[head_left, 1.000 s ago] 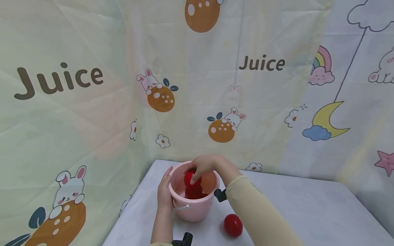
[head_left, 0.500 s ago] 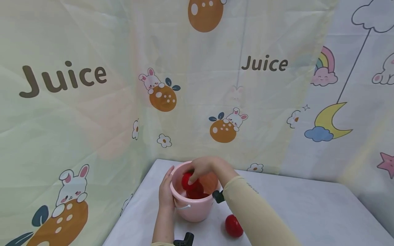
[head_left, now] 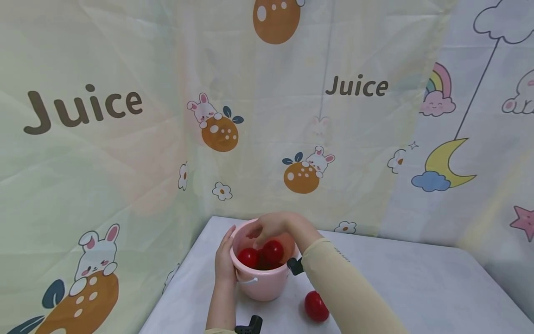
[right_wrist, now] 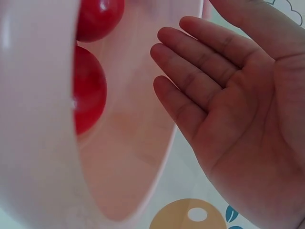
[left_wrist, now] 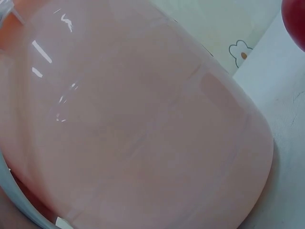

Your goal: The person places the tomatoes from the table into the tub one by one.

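Observation:
A pink bucket (head_left: 264,285) with a thin white handle stands on the white table. My left hand (head_left: 225,260) lies along its left outer side, fingers extended upward against the wall. Inside the bucket are shiny, smooth red balls (head_left: 273,251), and two show in the right wrist view, one red ball (right_wrist: 89,90) below the other. Over the bucket's mouth is my right hand (head_left: 273,227). Seen from its wrist, its fingers (right_wrist: 195,81) are straight and hold nothing. Another red ball (head_left: 316,306) lies on the table, right of the bucket and beside the right sleeve.
The white table (head_left: 400,283) stretches off to the right. Printed cloth walls (head_left: 258,93) with cartoon rabbits and fruit close in the left and back sides. Dark wrist devices (head_left: 249,324) sit on both wrists.
The right hand carried a red ball lower into the bucket and has let it go; its fingers have opened. The left hand stays on the bucket's side.

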Demonstrator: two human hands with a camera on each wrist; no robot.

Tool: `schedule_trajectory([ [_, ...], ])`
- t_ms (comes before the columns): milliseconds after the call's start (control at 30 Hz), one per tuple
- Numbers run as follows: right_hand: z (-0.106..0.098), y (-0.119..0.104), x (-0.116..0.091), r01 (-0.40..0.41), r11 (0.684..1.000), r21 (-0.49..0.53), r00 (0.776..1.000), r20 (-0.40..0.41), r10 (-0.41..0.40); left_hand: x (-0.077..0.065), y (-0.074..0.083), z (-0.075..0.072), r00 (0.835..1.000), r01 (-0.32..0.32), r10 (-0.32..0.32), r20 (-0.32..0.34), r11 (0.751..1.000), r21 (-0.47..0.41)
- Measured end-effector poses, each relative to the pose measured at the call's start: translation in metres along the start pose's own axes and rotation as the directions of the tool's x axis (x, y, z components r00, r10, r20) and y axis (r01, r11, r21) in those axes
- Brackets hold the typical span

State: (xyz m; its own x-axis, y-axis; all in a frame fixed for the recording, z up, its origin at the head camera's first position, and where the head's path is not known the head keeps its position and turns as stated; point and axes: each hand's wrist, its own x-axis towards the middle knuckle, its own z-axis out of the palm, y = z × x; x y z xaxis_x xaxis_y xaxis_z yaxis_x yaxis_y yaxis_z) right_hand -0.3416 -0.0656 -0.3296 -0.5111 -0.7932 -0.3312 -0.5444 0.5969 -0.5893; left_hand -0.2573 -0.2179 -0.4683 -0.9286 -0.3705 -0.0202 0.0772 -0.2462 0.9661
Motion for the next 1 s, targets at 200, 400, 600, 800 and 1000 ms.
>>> schedule_trajectory([
  [200, -0.003, 0.001, -0.007, 0.051, 0.997, -0.053, 0.999, 0.000, -0.051, -0.001, 0.000, 0.001, 1.000, 0.004, -0.004, 0.009, 1.000, -0.012],
  [400, -0.005, 0.013, -0.013, 0.074, 0.992, -0.099, 0.997, -0.024, -0.077, -0.001, 0.002, 0.000, 1.000, -0.001, 0.001, 0.005, 1.000, -0.012],
  [600, -0.003, 0.033, -0.026, 0.115, 0.993, -0.042, 0.986, -0.120, -0.119, -0.002, 0.001, 0.000, 1.000, -0.009, 0.009, 0.012, 1.000, -0.019],
  [800, -0.002, 0.051, -0.056, 0.171, 0.976, 0.137, 0.956, -0.263, -0.131, -0.002, 0.002, 0.000, 1.000, -0.025, 0.025, 0.003, 0.999, -0.033],
  [1000, 0.005, 0.075, -0.083, 0.256, 0.942, 0.215, 0.914, -0.370, -0.164, -0.002, 0.002, 0.001, 0.999, -0.034, 0.034, 0.006, 0.999, -0.036],
])
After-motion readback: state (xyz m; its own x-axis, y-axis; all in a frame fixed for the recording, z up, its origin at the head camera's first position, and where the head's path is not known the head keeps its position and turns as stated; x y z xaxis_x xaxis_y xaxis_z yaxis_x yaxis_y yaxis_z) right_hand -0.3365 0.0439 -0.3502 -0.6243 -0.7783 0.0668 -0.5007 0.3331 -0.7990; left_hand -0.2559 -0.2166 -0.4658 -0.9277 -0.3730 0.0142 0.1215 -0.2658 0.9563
